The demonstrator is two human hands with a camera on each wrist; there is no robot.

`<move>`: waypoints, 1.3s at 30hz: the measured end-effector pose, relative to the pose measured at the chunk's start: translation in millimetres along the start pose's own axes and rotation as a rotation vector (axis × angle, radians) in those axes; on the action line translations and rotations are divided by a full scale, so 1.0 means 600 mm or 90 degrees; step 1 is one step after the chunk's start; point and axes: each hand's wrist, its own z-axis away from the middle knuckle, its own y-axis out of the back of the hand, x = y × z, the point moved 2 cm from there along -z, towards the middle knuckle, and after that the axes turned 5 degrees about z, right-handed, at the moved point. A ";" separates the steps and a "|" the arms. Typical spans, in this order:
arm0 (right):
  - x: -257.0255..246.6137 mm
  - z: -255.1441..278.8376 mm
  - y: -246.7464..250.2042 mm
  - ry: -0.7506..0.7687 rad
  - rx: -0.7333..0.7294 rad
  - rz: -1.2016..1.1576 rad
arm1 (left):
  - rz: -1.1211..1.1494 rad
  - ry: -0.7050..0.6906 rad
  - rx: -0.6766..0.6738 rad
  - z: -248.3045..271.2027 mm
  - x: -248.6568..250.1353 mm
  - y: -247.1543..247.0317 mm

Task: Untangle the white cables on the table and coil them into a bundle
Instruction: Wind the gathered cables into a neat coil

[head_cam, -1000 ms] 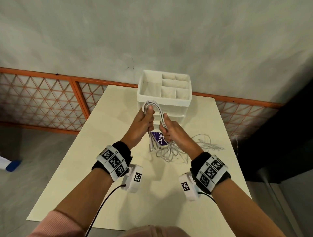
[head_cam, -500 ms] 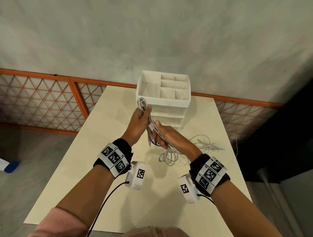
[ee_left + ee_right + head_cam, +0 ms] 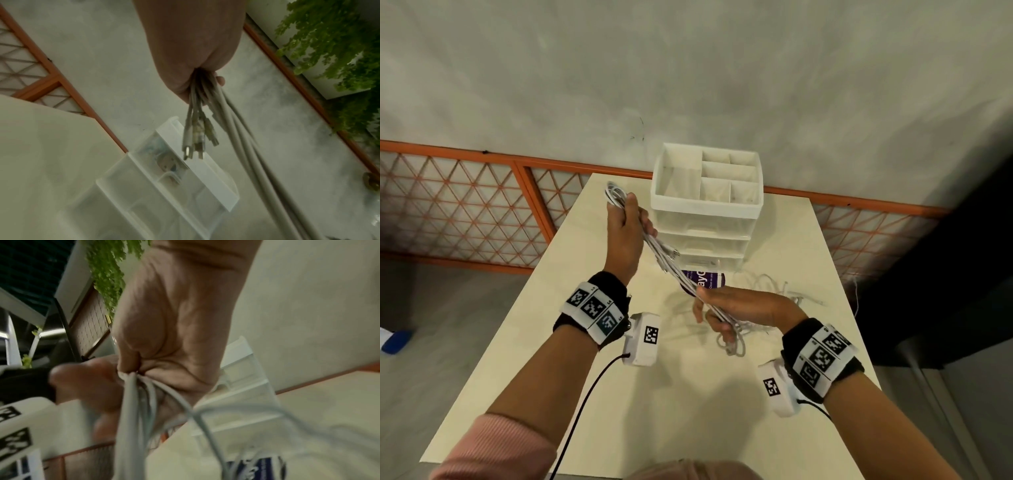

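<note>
White cables (image 3: 669,260) stretch taut between two hands above the cream bench (image 3: 688,394): the left hand (image 3: 625,236) grips one end raised, the right hand (image 3: 736,308) clasps the other low, loose loops trailing beneath. A purple label (image 3: 703,279) is partly hidden. Left wrist view: curled fingers (image 3: 220,79) hide the strands' start; several blurred plugs (image 3: 197,138) dangle, uncountable. Right wrist view: blurred strands leave the closed fist (image 3: 168,337).

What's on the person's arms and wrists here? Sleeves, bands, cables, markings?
Both hands are bare. Each wrist wears a black band with a white strip of three square black-and-white code markers. A white camera box with one code marker hangs under each wrist, and a thin black cable runs from it. A pink sleeve covers the left upper forearm.
</note>
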 end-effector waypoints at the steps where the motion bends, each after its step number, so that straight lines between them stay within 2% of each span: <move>1: 0.010 0.005 0.006 -0.019 -0.007 -0.015 | -0.014 -0.010 -0.003 -0.002 0.002 0.005; 3: 0.016 0.013 0.022 -0.050 -0.005 0.000 | -0.036 -0.023 -0.032 0.001 0.002 0.008; 5: 0.009 0.020 0.041 -0.065 0.027 0.107 | -0.044 -0.004 -0.089 0.008 -0.001 0.005; 10: -0.026 0.038 0.076 -0.046 0.155 0.272 | -0.118 0.066 -0.299 0.023 -0.001 -0.017; 12: -0.046 0.043 0.085 -0.025 0.172 0.306 | -0.164 0.070 -0.339 0.030 -0.002 -0.031; 14: -0.068 0.056 0.093 -0.010 0.155 0.307 | -0.181 0.047 -0.329 0.033 0.000 -0.042; 18: -0.089 0.082 0.095 -0.005 0.090 0.316 | -0.176 -0.037 -0.220 0.018 0.014 -0.041; 21: -0.088 0.086 0.089 0.001 0.067 0.276 | -0.175 -0.069 -0.195 0.014 0.018 -0.039; 26: -0.083 0.080 0.085 0.004 0.052 0.253 | -0.178 -0.090 -0.195 0.022 0.018 -0.043; 32: -0.055 0.052 0.068 -0.015 0.052 0.269 | -0.077 -0.075 -0.099 0.017 0.022 -0.046; 39: -0.056 0.054 0.073 -0.008 0.038 0.243 | -0.216 -0.136 -0.058 0.017 -0.001 -0.022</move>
